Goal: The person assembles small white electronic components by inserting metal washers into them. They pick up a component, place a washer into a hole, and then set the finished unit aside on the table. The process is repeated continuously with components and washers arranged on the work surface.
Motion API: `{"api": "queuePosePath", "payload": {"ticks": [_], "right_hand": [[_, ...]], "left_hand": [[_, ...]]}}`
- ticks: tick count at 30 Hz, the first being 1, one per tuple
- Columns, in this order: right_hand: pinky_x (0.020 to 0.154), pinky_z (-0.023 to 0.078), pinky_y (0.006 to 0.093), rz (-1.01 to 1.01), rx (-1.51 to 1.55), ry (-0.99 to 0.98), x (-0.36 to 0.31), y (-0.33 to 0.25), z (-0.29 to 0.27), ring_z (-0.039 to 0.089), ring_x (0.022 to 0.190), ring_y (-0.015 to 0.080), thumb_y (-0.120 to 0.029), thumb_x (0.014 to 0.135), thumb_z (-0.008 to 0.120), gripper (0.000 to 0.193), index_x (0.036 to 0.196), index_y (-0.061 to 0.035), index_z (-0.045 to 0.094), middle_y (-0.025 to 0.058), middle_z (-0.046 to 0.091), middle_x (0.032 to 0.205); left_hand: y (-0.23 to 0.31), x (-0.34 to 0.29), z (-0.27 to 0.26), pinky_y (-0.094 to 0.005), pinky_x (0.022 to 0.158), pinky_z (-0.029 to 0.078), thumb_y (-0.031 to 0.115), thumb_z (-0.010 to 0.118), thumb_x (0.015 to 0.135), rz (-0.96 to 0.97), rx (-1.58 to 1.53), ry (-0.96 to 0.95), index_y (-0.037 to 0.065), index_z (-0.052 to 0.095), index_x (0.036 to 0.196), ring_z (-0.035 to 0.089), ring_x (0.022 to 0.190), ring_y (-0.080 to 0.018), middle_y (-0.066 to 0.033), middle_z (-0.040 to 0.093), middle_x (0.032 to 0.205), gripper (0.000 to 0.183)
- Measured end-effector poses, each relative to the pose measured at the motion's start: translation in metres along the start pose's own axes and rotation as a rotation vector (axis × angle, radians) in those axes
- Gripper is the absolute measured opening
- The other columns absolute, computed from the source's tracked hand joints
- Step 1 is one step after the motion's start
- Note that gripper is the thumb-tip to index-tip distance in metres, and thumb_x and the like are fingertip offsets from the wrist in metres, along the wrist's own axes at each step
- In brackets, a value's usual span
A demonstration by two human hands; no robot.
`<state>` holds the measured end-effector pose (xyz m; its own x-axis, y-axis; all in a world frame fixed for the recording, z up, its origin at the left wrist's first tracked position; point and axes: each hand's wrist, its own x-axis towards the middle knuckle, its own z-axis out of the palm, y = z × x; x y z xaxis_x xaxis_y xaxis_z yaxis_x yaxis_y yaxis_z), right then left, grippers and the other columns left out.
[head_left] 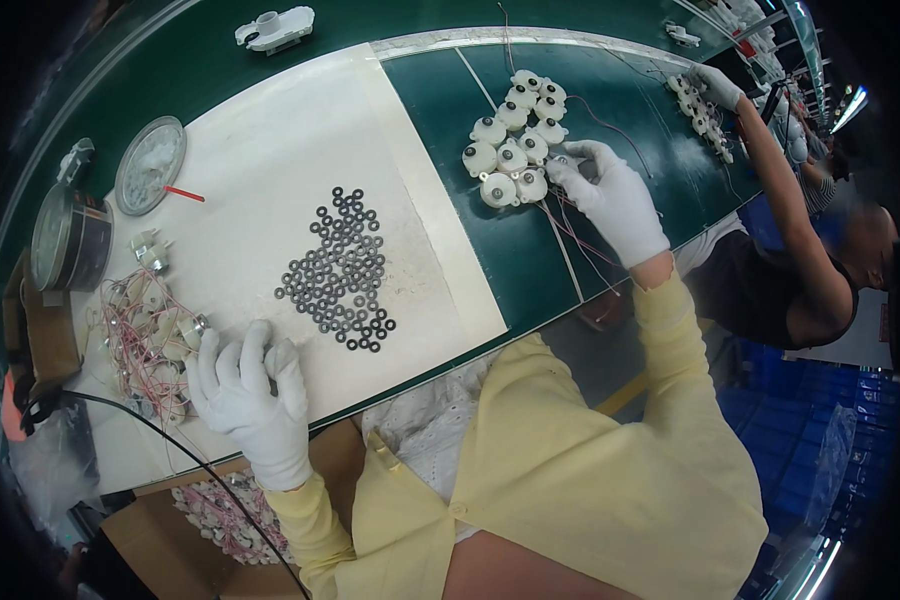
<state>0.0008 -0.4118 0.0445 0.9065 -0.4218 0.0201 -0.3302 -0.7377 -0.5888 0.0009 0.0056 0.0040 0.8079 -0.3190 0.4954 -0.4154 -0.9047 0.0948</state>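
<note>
A white plastic housing (288,28) is sitting on a green surface (190,70), upper left. A black cable (160,423) is curving across the lower left. A dark-topped co-worker (745,285) is reaching out at right, and blue crates (765,420) are standing below.

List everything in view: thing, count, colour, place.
Table: one, green, across view
Sheet: one, white, on table
Rings: dozens, black, mid-sheet
Round units: about a dozen, white, table's right part
Wired parts: heap, white with pink wires, sheet's left end
Dish: one, clear, white contents, upper left
Stick: one, red, at dish
Tub: one, grey, far left
Housing: one, white, top left
Cable: one, black, lower left
Box: one, brown, below table edge
Co-worker: one, dark top, right
Left hand: one, white-gloved, beside wired parts
Right hand: one, white-gloved, at round units
</note>
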Motion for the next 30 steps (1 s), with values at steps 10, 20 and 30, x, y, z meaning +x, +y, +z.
{"api": "queuePosePath", "payload": {"ticks": [10, 20, 30], "right_hand": [[0.080, 0.056, 0.0295, -0.029, 0.278, -0.056, 0.006, 0.024, 0.001, 0.073, 0.088, 0.0169, -0.021, 0.097, 0.074, 0.032, 0.121, 0.0003, 0.072, 0.0119, 0.078, 0.098], [0.079, 0.052, 0.0325, -0.350, 0.302, 0.440, -0.068, -0.032, -0.003, 0.063, 0.088, 0.0155, -0.008, 0.092, 0.078, 0.048, 0.139, -0.0022, 0.066, 0.0107, 0.071, 0.106], [0.055, 0.046, 0.0305, -1.281, 0.704, -0.361, -0.081, -0.165, 0.089, 0.062, 0.065, 0.0181, -0.020, 0.077, 0.083, 0.052, 0.127, -0.0106, 0.071, 0.0039, 0.069, 0.090]], "left_hand": [[0.000, 0.002, 0.004, -0.0563, 0.108, 0.045, 0.024, 0.073, 0.090, 0.021, -0.012, 0.040, 0.015, 0.074, 0.116, 0.064, 0.115, -0.0383, -0.0075, 0.068, 0.101, 0.027], [0.002, -0.002, -0.029, -0.0547, 0.106, 0.046, 0.026, 0.062, 0.103, 0.074, -0.103, 0.246, 0.007, 0.068, 0.131, 0.067, 0.110, -0.0332, -0.0082, 0.070, 0.111, 0.035], [0.035, 0.018, -0.059, -0.0455, 0.076, 0.053, 0.017, 0.064, 0.096, 0.046, -0.685, 0.232, -0.009, 0.063, 0.134, 0.063, 0.075, -0.0306, -0.0122, 0.069, 0.093, 0.046]]}}
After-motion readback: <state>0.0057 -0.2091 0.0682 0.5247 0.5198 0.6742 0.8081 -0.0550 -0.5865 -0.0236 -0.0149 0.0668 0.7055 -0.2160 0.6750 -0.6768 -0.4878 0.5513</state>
